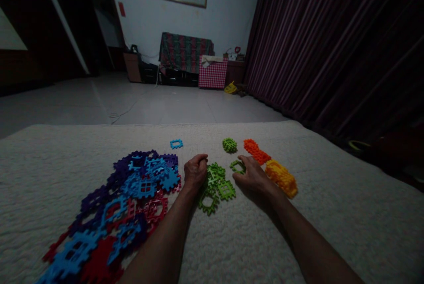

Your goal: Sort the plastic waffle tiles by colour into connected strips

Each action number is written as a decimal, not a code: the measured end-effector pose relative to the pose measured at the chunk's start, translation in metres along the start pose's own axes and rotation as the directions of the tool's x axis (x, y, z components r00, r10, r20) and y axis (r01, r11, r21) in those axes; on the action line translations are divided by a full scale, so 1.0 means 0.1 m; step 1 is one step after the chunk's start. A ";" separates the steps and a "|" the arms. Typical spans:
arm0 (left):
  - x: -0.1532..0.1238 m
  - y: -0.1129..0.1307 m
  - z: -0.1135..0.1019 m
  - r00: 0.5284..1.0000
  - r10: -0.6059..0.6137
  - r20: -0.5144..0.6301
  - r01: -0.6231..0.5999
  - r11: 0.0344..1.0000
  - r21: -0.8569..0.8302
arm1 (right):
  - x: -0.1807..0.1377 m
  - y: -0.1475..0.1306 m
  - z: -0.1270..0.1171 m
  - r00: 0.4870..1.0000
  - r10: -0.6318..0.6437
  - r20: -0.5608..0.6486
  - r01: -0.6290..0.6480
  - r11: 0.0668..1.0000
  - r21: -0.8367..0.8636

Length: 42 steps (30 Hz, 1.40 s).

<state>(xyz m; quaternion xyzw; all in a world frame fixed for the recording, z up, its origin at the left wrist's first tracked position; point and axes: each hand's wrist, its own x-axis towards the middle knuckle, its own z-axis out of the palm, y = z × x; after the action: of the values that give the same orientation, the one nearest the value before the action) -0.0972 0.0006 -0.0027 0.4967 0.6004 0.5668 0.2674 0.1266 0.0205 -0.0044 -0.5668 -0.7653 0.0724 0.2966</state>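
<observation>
My left hand (195,172) is curled into a loose fist at the left edge of a small heap of green interlocking plastic tiles (217,187); what its fingers hold is hidden. My right hand (251,178) lies on the cream rug with its fingertips pinched on a single green tile (237,166). A stacked green block (229,145) sits just beyond the hands. An orange stack (256,151) and a yellow stack (281,178) lie right of my right hand.
A big pile of blue, purple and red tiles (126,200) spreads over the rug (298,240) to the left. A lone blue tile (176,143) lies farther out. Beyond the rug are grey floor, a cloth-covered cabinet (185,56) and dark curtains (331,45).
</observation>
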 end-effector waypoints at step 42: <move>-0.01 0.02 0.01 1.000 -0.011 -0.018 0.010 0.999 -0.037 | 0.85 -0.05 0.49 0.895 0.074 -0.440 -0.027 0.993 0.112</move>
<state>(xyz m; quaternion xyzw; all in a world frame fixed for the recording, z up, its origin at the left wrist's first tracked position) -0.0949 -0.0005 -0.0011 0.4835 0.5950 0.5808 0.2738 0.0807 0.1071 -0.0110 -0.5721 -0.6578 -0.0116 0.4897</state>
